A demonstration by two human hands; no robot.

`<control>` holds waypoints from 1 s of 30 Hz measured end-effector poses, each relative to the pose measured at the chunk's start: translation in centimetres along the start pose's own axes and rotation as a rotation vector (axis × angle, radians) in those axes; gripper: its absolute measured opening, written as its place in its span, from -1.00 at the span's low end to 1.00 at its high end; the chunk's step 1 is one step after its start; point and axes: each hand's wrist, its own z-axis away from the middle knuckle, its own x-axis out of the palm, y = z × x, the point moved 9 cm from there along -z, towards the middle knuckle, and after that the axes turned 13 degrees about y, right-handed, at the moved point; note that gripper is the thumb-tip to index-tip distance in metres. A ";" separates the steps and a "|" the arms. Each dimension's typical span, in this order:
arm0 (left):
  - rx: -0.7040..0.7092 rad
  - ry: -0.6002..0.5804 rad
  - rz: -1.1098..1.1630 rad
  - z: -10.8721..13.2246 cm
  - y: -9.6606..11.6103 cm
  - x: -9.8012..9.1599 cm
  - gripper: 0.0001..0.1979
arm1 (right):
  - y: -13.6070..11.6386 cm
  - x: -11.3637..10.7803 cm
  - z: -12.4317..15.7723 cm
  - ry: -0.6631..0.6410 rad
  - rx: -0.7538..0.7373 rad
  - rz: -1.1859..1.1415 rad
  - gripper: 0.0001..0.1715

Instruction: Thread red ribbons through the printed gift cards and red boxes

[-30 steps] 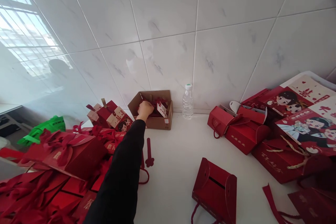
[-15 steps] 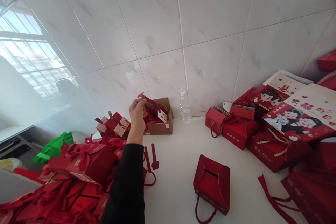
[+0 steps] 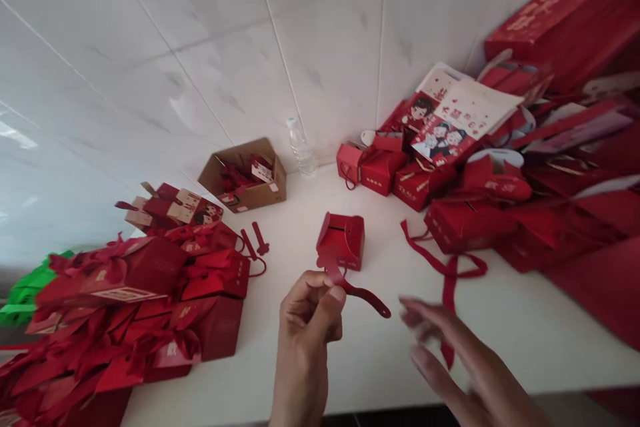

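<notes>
My left hand (image 3: 307, 320) is raised over the white table's front edge, its fingers pinched on a thin dark-red strip (image 3: 356, 287) that curves off to the right. My right hand (image 3: 453, 353) comes in from the lower right, blurred by motion, fingers stretched out and empty, close to the strip's far end. Just behind the strip stands a small open red gift box (image 3: 343, 240). A brown cardboard box (image 3: 247, 177) holding more red pieces sits by the wall.
A heap of red gift boxes with ribbons (image 3: 130, 293) fills the left side. More red boxes and printed bags (image 3: 465, 167) pile up at the right. A water bottle (image 3: 301, 147) stands against the tiled wall. A loose red ribbon (image 3: 445, 267) lies on the table (image 3: 500, 327).
My left hand has drawn back from the cardboard box to the table's front, carrying the red strip. My right hand has entered the view. The camera has tilted down and right.
</notes>
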 end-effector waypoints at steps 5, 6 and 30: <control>-0.338 0.087 0.139 2.9 -5.2 -1.2 -0.64 | -0.2 3.9 0.7 -0.332 0.267 -0.286 -0.51; -0.365 0.106 0.137 3.1 -5.9 -1.5 -0.63 | -0.4 4.2 0.8 -0.355 0.285 -0.324 -0.52; -0.229 0.291 -0.067 4.8 -11.4 -4.6 -0.55 | 2.8 3.8 3.7 -0.476 0.281 -0.100 -0.57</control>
